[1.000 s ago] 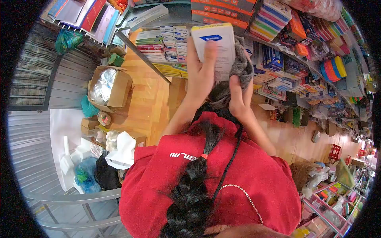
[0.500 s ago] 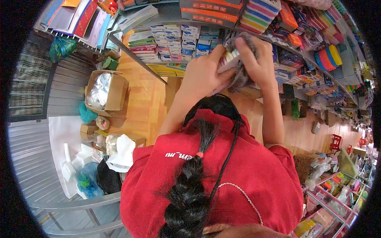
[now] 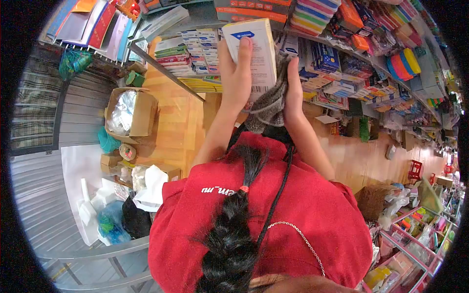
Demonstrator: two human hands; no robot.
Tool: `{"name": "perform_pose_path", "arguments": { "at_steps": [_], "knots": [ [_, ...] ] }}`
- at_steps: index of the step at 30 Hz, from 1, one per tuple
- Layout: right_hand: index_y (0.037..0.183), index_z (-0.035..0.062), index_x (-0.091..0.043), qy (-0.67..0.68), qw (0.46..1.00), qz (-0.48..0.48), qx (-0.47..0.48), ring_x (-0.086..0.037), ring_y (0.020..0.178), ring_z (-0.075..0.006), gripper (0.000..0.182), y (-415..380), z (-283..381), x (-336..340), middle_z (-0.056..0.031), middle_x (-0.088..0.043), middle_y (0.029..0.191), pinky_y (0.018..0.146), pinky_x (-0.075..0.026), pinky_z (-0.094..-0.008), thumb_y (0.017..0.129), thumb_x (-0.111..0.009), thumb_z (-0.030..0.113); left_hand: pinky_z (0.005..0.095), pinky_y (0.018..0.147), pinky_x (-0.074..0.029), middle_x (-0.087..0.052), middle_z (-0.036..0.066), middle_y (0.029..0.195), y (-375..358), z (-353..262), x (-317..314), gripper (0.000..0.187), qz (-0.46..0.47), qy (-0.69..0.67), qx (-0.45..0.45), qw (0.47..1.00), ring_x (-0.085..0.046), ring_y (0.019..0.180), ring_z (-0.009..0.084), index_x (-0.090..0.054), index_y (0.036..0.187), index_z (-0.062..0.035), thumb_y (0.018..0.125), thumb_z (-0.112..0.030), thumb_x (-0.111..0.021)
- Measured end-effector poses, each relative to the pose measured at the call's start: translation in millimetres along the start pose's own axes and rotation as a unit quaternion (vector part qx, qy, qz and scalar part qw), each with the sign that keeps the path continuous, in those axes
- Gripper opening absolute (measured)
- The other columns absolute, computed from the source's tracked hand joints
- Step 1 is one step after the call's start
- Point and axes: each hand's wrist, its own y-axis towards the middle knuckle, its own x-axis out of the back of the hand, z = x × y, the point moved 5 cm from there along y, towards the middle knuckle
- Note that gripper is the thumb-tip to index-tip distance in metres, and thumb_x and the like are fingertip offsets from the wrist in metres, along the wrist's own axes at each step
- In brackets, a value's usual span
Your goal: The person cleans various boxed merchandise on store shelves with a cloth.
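Note:
A white box [image 3: 261, 53] with a blue logo, printed text and a barcode stands tilted up in my left hand [image 3: 235, 78], whose thumb lies across its face. Against the box's right edge and lower corner hangs a grey cloth [image 3: 267, 105]. My right hand [image 3: 294, 93] presses that cloth to the box, fingers mostly hidden behind it. Just beyond both hands, stacks of small boxes [image 3: 200, 49] fill a shelf.
Orange and grey boxes [image 3: 251, 13] and bundles of coloured packs [image 3: 312, 17] sit on the upper shelf. A metal post [image 3: 166, 71] slants down at the left. An open cardboard box [image 3: 144, 115] holds plastic bags on the wooden floor. Glass display cases [image 3: 405, 239] stand lower right.
The box has turned so its printed face shows, raised and upright in my left hand. My right hand and the cloth have slid down along its right side.

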Motion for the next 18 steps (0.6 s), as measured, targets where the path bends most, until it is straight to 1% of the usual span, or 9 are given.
{"name": "perform_pose_path", "arguments": {
  "at_steps": [3, 4, 7, 8, 11, 12, 15, 17, 18],
  "knots": [
    [0.139, 0.0142, -0.012, -0.029, 0.998, -0.021, 0.06, -0.027, 0.124, -0.0212, 0.066, 3, -3, 9, -0.0083, -0.024, 0.138, 0.102, -0.02, -0.0315, 0.088, -0.02, 0.055, 0.025, 0.076, -0.04, -0.054, 0.005, 0.098, -3, 20, -4, 0.039, 0.04, -0.075, 0.085, 0.993, -0.05, 0.086, 0.0113, -0.046, 0.11, -0.0012, 0.088, -0.033, -0.047],
    [0.139, 0.0203, -0.005, -0.014, 0.998, -0.021, 0.063, -0.025, 0.125, -0.0215, 0.069, 8, -6, 18, -0.0094, -0.021, 0.139, 0.103, -0.018, -0.0321, 0.085, -0.021, 0.06, 0.0246, 0.075, -0.041, -0.054, 0.005, 0.098, -6, 25, -6, 0.036, 0.059, -0.105, 0.121, 0.985, -0.051, 0.085, 0.0103, -0.046, 0.111, -0.0017, 0.088, -0.03, -0.048],
    [0.139, 0.0212, -0.004, -0.028, 0.995, -0.055, 0.078, -0.025, 0.124, -0.0223, 0.072, 9, -5, 30, -0.0117, -0.024, 0.137, 0.104, -0.016, -0.0327, 0.083, -0.022, 0.063, 0.025, 0.077, -0.042, -0.054, 0.005, 0.101, -21, 40, -18, 0.039, 0.107, -0.184, 0.27, 0.939, -0.052, 0.088, 0.0105, -0.046, 0.114, -0.0031, 0.088, -0.033, -0.048],
    [0.139, 0.0144, -0.01, -0.055, 0.988, -0.088, 0.112, -0.028, 0.123, -0.0215, 0.07, 12, -7, 39, -0.0129, -0.027, 0.135, 0.102, -0.019, -0.0326, 0.086, -0.024, 0.059, 0.0258, 0.075, -0.044, -0.056, 0.005, 0.1, -24, 54, -16, 0.04, 0.1, -0.205, 0.276, 0.934, -0.054, 0.086, 0.0109, -0.047, 0.113, -0.0038, 0.088, -0.035, -0.047],
    [0.134, 0.0039, -0.025, -0.298, 0.939, -0.005, 0.173, -0.033, 0.119, -0.0204, 0.064, 11, 5, 38, -0.0136, -0.035, 0.13, 0.1, -0.023, -0.0314, 0.09, -0.028, 0.051, 0.0249, 0.072, -0.046, -0.058, 0.004, 0.096, -27, 55, -18, 0.041, 0.098, -0.252, 0.319, 0.908, -0.056, 0.082, 0.0113, -0.048, 0.112, -0.0038, 0.088, -0.037, -0.045],
    [0.124, -0.0027, -0.038, -0.331, 0.941, -0.032, 0.071, -0.039, 0.113, -0.0191, 0.057, 13, 5, 44, -0.0134, -0.044, 0.121, 0.097, -0.028, -0.03, 0.09, -0.035, 0.043, 0.0234, 0.068, -0.047, -0.059, 0.004, 0.091, -31, 56, -19, 0.042, 0.087, -0.275, 0.368, 0.884, -0.058, 0.078, 0.0119, -0.05, 0.11, -0.0043, 0.088, -0.039, -0.044],
    [0.122, -0.0018, -0.042, -0.274, 0.962, -0.004, 0.018, -0.044, 0.107, -0.018, 0.056, 8, 11, 44, -0.0123, -0.05, 0.115, 0.094, -0.03, -0.0287, 0.088, -0.041, 0.042, 0.0224, 0.066, -0.046, -0.06, 0.004, 0.089, -36, 46, -22, 0.043, 0.119, -0.265, 0.42, 0.859, -0.058, 0.076, 0.0115, -0.052, 0.108, -0.0051, 0.087, -0.042, -0.044],
    [0.12, -0.0023, -0.043, -0.224, 0.974, 0.038, -0.023, -0.049, 0.099, -0.0163, 0.056, 13, 9, 48, -0.0097, -0.053, 0.108, 0.088, -0.036, -0.0279, 0.085, -0.047, 0.042, 0.022, 0.063, -0.046, -0.061, 0.005, 0.09, -32, 51, -21, 0.048, 0.177, -0.131, 0.389, 0.895, -0.059, 0.073, 0.0112, -0.052, 0.11, -0.0057, 0.085, -0.046, -0.046],
    [0.117, -0.0022, -0.045, -0.233, 0.972, -0.002, -0.034, -0.05, 0.096, -0.0163, 0.055, 12, 9, 53, -0.0091, -0.054, 0.106, 0.087, -0.037, -0.0282, 0.085, -0.048, 0.042, 0.022, 0.062, -0.046, -0.061, 0.004, 0.089, -34, 51, -21, 0.048, 0.174, -0.141, 0.406, 0.886, -0.059, 0.071, 0.0111, -0.052, 0.109, -0.0057, 0.085, -0.046, -0.047]
  ]
}}
